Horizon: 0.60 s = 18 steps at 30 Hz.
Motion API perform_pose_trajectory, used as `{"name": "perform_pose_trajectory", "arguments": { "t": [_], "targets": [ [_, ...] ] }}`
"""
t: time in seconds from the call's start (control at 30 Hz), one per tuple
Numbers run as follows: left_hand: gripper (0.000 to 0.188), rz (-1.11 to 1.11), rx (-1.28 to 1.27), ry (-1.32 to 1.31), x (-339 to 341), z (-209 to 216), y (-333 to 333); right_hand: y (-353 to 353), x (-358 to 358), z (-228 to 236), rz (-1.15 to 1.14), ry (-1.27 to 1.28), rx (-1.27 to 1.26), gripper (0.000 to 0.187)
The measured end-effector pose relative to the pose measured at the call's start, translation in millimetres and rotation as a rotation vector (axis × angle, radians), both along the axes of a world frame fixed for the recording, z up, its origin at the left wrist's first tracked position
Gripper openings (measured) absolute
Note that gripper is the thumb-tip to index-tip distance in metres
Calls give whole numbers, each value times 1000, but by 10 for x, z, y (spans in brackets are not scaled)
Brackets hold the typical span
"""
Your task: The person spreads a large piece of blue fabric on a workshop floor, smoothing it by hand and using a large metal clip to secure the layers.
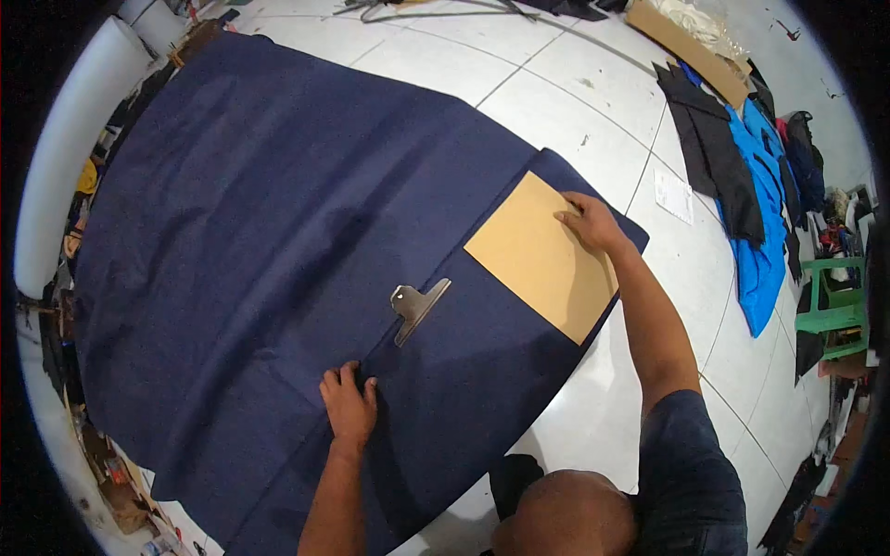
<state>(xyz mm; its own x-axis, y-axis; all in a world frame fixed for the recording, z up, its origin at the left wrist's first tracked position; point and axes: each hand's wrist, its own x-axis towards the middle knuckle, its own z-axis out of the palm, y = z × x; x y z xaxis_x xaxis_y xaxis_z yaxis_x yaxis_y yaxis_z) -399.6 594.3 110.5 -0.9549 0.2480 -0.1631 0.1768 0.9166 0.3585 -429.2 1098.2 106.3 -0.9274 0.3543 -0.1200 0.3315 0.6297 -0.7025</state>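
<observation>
A large dark navy cloth [222, 213] is spread on the floor, with a folded strip along its right side. On that strip lies a flat, rectangular tan card [542, 255]. My right hand [593, 222] grips the card's upper right edge, its thumb over the top surface. My left hand [350, 406] rests lower down on the cloth's fold line, fingers apart and fingertips touching the fabric. Between the two hands, a wide silver metal clip [420, 309] sits across the fold, its jaw toward the strip.
White floor tiles [593, 102] surround the cloth. Blue and black fabric pieces [756, 232] lie at the right, near a white paper sheet [673, 195] and a green plastic stool [832, 310]. A long white roll [74, 157] stands at the left edge. A cardboard box [686, 51] is at the far right.
</observation>
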Motion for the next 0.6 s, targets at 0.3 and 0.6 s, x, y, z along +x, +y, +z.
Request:
{"name": "perform_pose_trajectory", "arguments": {
  "t": [0.3,0.6],
  "targets": [
    [38,30,22,13,-8,3,-5,101,-164,53,183,-75,200,41],
    [39,68,16,-2,-4,6,38,-10,-67,47,125,-36,301,41]
  ]
}}
